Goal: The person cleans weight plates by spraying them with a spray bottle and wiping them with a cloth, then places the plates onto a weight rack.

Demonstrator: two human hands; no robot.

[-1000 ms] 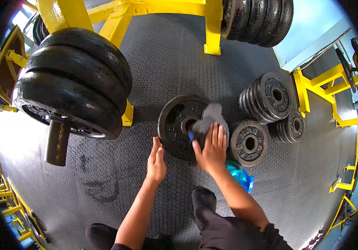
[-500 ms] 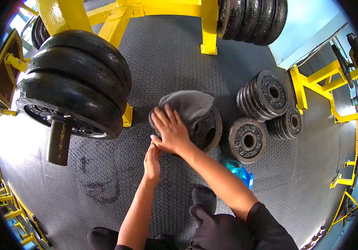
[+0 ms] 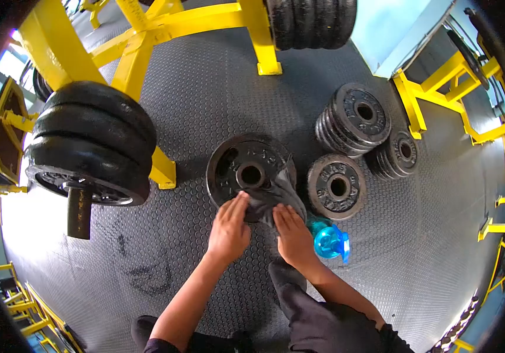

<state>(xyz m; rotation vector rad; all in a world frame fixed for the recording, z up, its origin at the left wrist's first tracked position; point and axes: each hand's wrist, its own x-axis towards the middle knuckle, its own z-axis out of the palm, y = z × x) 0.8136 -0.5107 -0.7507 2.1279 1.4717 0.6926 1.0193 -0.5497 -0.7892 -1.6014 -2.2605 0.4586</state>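
Note:
A large black weight plate lies on the floor in front of me, its centre hole facing up. Bunched over its near right part is a dark grey cloth. My left hand is at the plate's near rim, fingers closed together with their tips on the cloth's left edge; its thumb is hidden. On the cloth's near right side, my right hand has its fingers closed on the fabric. Folds of the cloth hide part of the plate.
Smaller weight plates lie to the right, beside a stack of plates and another stack. A blue bottle is near my right hand. At left, a yellow rack carries large black plates.
The cloth has moved from the plate's left side to its near right, uncovering the centre hole. My hands, earlier touching, are now apart, the right one drawn back. The view has shifted.

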